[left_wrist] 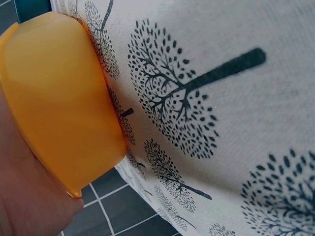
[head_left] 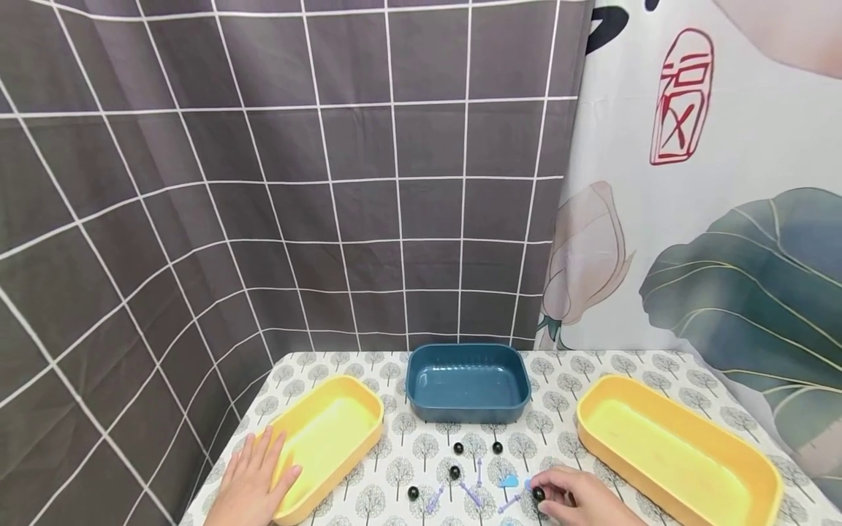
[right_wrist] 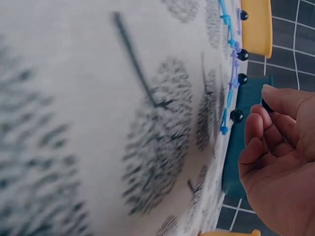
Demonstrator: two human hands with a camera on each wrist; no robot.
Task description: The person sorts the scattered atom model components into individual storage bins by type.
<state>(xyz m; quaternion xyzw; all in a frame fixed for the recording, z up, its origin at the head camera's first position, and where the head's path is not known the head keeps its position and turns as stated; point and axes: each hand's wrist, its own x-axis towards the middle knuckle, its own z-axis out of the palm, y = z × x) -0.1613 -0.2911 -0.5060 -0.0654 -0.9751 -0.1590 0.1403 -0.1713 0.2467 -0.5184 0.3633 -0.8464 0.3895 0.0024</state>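
Observation:
My right hand (head_left: 582,498) pinches a black ball (head_left: 539,494) between thumb and fingertips, low over the front of the table. In the right wrist view only a dark sliver of that ball (right_wrist: 266,104) shows between the fingers. My left hand (head_left: 250,478) rests on the outer side of the left yellow tray (head_left: 376,432), its fingers straight across the rim. Several more black balls (head_left: 455,473) lie in the middle, among small purple sticks (head_left: 471,494) and a blue cloud-shaped piece (head_left: 509,481).
A dark blue basin (head_left: 468,414) stands at the back middle. On the right is a second yellow tray (head_left: 664,478), set at an angle. A tree-print cloth (head_left: 399,471) covers the table, and a grey grid curtain (head_left: 368,219) hangs behind it.

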